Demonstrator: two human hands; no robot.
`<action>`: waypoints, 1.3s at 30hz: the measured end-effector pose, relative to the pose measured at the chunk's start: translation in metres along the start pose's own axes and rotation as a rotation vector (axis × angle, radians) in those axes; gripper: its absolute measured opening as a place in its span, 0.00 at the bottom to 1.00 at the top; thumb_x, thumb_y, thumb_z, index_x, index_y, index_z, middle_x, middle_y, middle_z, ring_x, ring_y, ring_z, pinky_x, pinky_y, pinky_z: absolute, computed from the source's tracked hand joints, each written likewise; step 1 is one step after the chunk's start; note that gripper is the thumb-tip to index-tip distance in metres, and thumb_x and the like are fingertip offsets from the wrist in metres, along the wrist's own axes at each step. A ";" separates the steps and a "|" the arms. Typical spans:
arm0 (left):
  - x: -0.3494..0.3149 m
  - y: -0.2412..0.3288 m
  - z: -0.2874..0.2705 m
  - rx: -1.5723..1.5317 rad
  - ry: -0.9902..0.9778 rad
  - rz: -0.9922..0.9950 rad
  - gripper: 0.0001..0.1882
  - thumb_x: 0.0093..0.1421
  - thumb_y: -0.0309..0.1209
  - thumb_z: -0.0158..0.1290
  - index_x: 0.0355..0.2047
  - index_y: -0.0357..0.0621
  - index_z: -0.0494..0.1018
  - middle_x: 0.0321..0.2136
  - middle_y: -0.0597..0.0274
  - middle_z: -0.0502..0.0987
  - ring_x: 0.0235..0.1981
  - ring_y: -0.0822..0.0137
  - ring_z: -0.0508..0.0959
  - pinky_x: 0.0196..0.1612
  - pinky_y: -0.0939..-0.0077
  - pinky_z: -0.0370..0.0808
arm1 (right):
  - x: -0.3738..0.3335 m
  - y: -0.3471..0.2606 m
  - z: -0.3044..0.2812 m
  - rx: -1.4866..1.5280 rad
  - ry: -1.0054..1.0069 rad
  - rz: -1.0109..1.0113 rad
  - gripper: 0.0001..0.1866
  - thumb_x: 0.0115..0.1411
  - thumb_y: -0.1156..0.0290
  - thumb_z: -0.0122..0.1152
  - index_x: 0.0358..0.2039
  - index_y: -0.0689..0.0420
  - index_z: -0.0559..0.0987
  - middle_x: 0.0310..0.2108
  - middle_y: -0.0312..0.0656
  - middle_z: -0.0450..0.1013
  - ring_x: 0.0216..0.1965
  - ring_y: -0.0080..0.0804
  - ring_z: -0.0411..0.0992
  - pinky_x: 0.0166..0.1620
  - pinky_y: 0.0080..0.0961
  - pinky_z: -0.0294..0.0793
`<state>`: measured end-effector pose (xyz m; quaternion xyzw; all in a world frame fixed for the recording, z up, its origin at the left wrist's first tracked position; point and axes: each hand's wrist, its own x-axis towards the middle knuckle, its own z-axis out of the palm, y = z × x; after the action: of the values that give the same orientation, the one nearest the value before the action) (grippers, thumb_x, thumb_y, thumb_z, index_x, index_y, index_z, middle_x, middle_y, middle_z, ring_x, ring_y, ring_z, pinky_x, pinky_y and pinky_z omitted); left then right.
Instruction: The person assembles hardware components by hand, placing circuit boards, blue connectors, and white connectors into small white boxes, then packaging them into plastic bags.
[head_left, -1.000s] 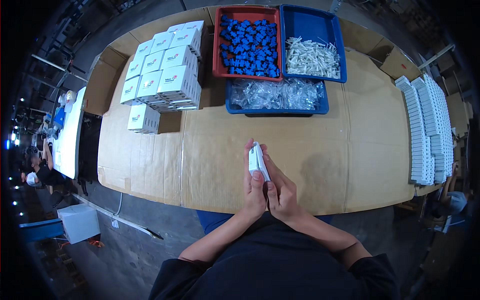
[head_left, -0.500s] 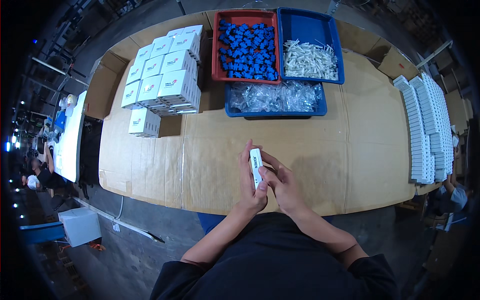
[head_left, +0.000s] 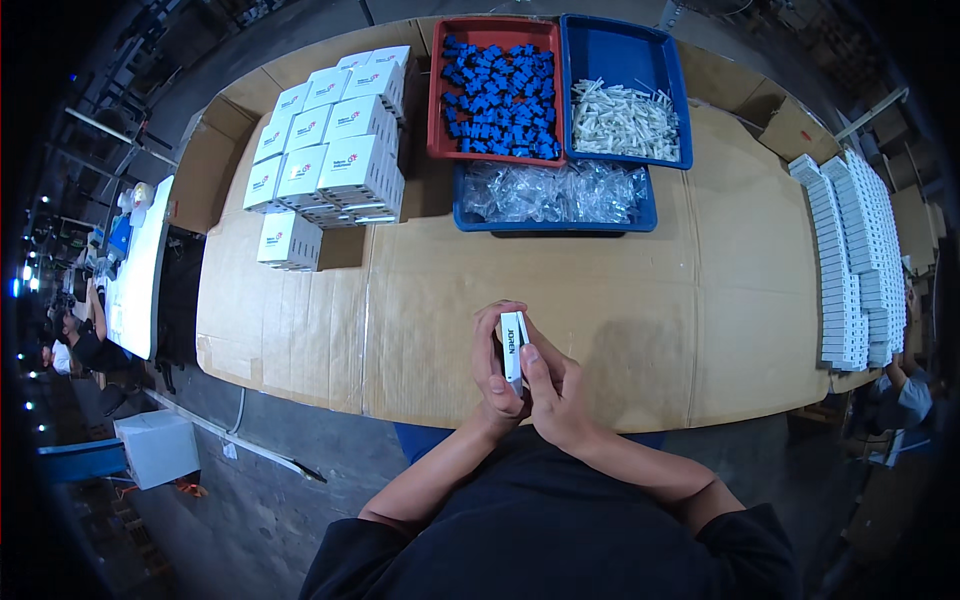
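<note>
Head view: your own hands hide much of what you hold, a small white box (head_left: 511, 345), so its underside and most of its left and right sides cannot be made out. The dark vignette at the rim swallows the edges of the room, and at the far right a co-worker (head_left: 912, 395) is partly covered by the stacked white pieces (head_left: 845, 270); what that person's hands do is too hard to tell. The upper rim of the lower blue tray (head_left: 555, 226) is covered by the two trays above it. Your box is slim and standing on edge, a narrow face turned up with dark lettering along it; along its right side a thin white strip stands slightly apart toward the far end, and whether it is a flap or a lid you cannot tell. Both hands are grasping it above the near part of the cardboard-covered table (head_left: 450, 300). Your left hand (head_left: 486, 360) wraps the left side, fingers bent around the far end, thumb near the close end. Your right hand (head_left: 562, 395) braces the right side, thumb lying along it, its other fingers mostly out of sight.
</note>
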<state>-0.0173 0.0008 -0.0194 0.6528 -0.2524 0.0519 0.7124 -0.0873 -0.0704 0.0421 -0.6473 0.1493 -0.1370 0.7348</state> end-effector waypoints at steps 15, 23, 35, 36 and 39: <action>0.010 0.009 -0.010 -0.454 -0.111 -0.393 0.52 0.70 0.66 0.43 0.78 0.41 0.40 0.67 0.49 0.62 0.69 0.58 0.64 0.69 0.62 0.63 | 0.032 -0.014 -0.054 -0.260 -0.369 0.080 0.43 0.67 0.49 0.64 0.75 0.55 0.60 0.76 0.50 0.48 0.74 0.46 0.54 0.71 0.44 0.61; 0.004 0.030 0.003 -0.543 -0.263 -0.761 0.37 0.77 0.60 0.29 0.73 0.45 0.54 0.63 0.52 0.69 0.63 0.60 0.73 0.65 0.61 0.73 | 0.043 0.020 -0.077 -0.645 -0.236 -0.560 0.55 0.50 0.37 0.74 0.71 0.58 0.66 0.72 0.58 0.59 0.71 0.59 0.61 0.72 0.54 0.60; -0.006 0.033 -0.004 -0.641 -0.334 -0.968 0.39 0.76 0.61 0.30 0.71 0.42 0.56 0.62 0.53 0.69 0.63 0.60 0.73 0.65 0.63 0.72 | 0.052 0.027 -0.073 -0.540 -0.168 -0.869 0.52 0.58 0.33 0.63 0.63 0.72 0.72 0.61 0.64 0.71 0.60 0.61 0.74 0.61 0.47 0.76; -0.006 0.031 -0.004 -0.606 -0.328 -0.986 0.41 0.75 0.64 0.30 0.71 0.42 0.56 0.64 0.53 0.68 0.65 0.60 0.71 0.66 0.63 0.70 | 0.050 0.027 -0.071 -0.515 -0.155 -0.801 0.52 0.61 0.32 0.59 0.64 0.73 0.71 0.61 0.64 0.71 0.60 0.61 0.74 0.61 0.45 0.76; -0.009 0.024 0.004 -0.419 -0.262 -0.545 0.34 0.76 0.47 0.48 0.71 0.35 0.56 0.63 0.52 0.66 0.64 0.59 0.70 0.67 0.62 0.68 | 0.047 0.027 -0.062 -0.326 -0.038 -0.539 0.51 0.70 0.30 0.41 0.67 0.72 0.68 0.64 0.60 0.70 0.64 0.53 0.72 0.64 0.40 0.72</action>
<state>-0.0362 0.0028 -0.0012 0.5372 -0.1635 -0.2769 0.7798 -0.0684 -0.1423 0.0061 -0.7754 -0.0215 -0.2890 0.5610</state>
